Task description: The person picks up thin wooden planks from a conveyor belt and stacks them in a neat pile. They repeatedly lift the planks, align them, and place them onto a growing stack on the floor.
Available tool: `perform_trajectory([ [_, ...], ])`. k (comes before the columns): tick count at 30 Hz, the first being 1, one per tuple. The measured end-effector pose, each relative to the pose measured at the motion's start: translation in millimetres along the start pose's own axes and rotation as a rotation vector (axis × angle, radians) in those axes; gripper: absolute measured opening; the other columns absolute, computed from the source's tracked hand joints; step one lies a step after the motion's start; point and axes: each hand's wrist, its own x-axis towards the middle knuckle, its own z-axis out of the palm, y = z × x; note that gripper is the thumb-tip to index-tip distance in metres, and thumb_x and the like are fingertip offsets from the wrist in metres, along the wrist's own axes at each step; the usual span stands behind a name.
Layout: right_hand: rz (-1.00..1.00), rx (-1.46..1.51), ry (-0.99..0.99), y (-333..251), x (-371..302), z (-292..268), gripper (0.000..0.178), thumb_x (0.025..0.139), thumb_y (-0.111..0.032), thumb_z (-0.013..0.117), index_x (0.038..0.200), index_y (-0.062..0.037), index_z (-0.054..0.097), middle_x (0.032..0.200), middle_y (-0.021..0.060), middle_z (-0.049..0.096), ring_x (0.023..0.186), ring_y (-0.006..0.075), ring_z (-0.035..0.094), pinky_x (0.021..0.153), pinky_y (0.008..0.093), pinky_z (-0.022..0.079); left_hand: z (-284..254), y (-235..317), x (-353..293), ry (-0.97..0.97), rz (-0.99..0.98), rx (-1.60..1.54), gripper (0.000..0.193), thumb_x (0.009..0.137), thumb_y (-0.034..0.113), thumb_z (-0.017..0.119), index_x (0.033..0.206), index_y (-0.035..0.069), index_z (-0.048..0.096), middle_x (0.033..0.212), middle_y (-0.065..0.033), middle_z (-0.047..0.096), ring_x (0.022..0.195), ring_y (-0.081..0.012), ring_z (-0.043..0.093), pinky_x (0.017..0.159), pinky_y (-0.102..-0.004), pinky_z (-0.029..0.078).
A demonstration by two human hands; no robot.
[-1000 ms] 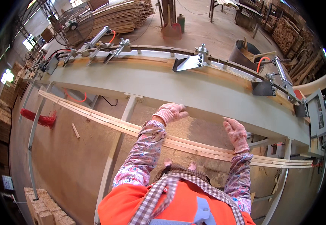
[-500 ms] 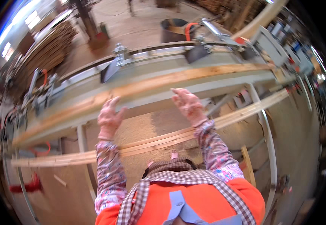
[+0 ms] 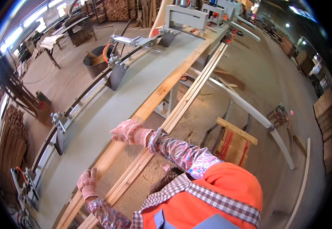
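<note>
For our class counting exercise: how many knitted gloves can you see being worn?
2: one on the left hand, by the nearer stretch of the wide board; one on the right hand, over that board farther along. Neither is hidden.

From here I see pinkish knit gloves (image 3: 129, 131) near eight o'clock, flowery sleeves (image 3: 181, 150), orange top (image 3: 232, 185), brown-and-white checked straps (image 3: 224, 200).
</note>
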Motion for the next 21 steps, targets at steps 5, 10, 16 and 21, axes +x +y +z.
perform_trajectory([
  [5,0.069,-0.461,-0.288,-102,-47,-76,0.06,0.103,-0.061,0.03,0.134,-0.0217,0.062,0.129,0.0114,0.066,0.123,0.0297,0.061,0.108,0.0455,0.041,-7,-18,-10,-0.041,-0.09,-0.066,0.073,0.096,0.069,0.035,0.101,0.009,0.075,0.103,-0.0207,0.071,0.1,-0.0407,0.065,0.091,-0.0484,0.05],
  [10,0.325,-0.362,-0.389,-102,-44,-88,0.08,0.099,-0.071,0.022,0.131,-0.0125,0.065,0.132,0.0121,0.065,0.127,0.0312,0.059,0.102,0.049,0.049,-7,-20,-12,-0.051,-0.081,-0.282,0.072,0.092,0.07,0.045,0.095,0.005,0.078,0.084,-0.0206,0.072,0.086,-0.0375,0.068,0.082,-0.045,0.051],
  [16,0.25,-0.312,-0.214,-102,-63,-101,0.079,0.098,-0.073,0.02,0.125,-0.0168,0.069,0.118,0.0137,0.07,0.114,0.0331,0.065,0.093,0.0507,0.053,-39,1,-27,-0.282,-0.239,-0.641,0.065,0.084,0.065,0.064,0.099,0.002,0.075,0.08,-0.017,0.072,0.083,-0.0336,0.07,0.079,-0.0427,0.053],
  [21,-0.119,-0.177,0.276,-72,-62,-71,0.059,0.101,-0.061,0.038,0.11,-0.0153,0.074,0.096,0.0106,0.075,0.086,0.0282,0.073,0.077,0.0418,0.059,-45,6,-38,-0.375,-0.191,-0.72,0.05,0.088,0.048,0.062,0.091,0.0,0.074,0.058,-0.0113,0.063,0.045,-0.0195,0.058,0.046,-0.0321,0.046],
])
